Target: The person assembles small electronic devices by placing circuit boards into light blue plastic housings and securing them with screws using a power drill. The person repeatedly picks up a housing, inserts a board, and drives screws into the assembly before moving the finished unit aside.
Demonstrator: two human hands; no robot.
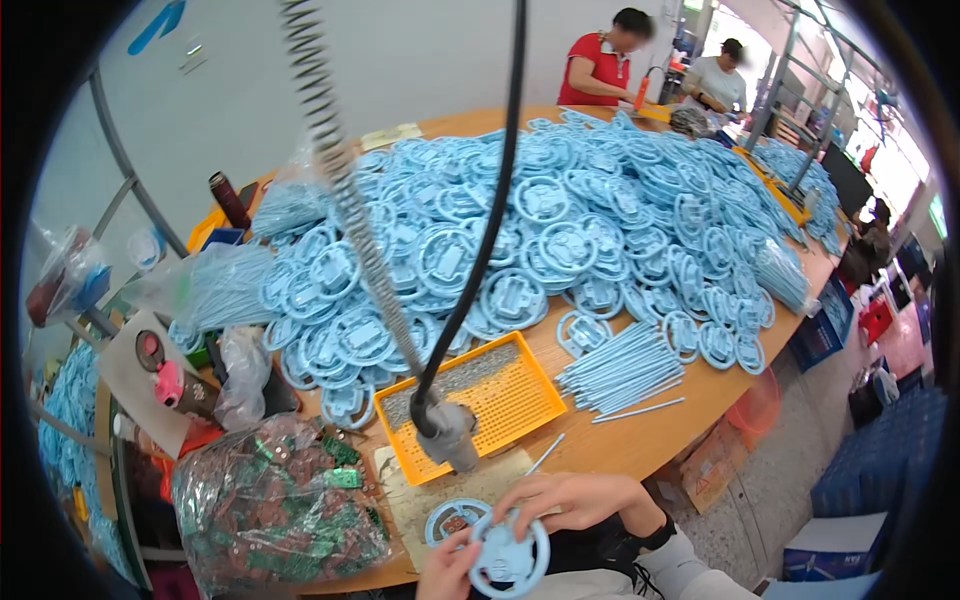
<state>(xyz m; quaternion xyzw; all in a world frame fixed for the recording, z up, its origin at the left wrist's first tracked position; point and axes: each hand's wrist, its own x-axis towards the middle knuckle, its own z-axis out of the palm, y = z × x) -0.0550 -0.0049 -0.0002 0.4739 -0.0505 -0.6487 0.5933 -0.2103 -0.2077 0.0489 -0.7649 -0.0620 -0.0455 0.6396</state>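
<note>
While both hands point(520, 530) grip a blue disc point(509, 556), wooden table point(640, 440) heaped, workshop seemingly busy.

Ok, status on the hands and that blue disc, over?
Left hand and right hand both grip the blue round part. Second disc lies beside it. Hanging driver just above.

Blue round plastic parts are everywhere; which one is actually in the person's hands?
The blue disc at the bottom edge, gripped by both the left hand and right hand, apart from the big pile behind the orange tray.
</note>
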